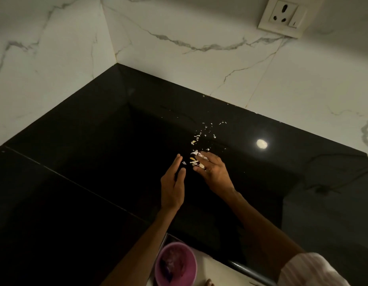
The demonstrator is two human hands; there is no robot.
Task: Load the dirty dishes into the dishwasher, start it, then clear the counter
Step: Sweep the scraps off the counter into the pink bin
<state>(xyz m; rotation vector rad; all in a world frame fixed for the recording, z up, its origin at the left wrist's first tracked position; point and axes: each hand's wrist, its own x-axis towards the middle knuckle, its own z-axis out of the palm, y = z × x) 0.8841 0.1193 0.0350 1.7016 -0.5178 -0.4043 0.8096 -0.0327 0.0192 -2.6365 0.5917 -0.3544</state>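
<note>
On the black worktop (96,162), near the corner of the marble wall (199,65), we are gathering the food scraps (201,134) that lie scattered in a thin trail toward the wall. Our right hand (213,172) lies palm down with its fingers curled over a small heap of peelings (196,158) and rakes it inward. Our left hand (173,182) stands on its edge just beside the heap, fingers straight and holding nothing, as a barrier. To do this well, we judge that we should bring the far crumbs to the heap first, then sweep everything against the left palm and carry it to the pink bin (175,265) below the worktop edge, with both hands close together so nothing falls.
</note>
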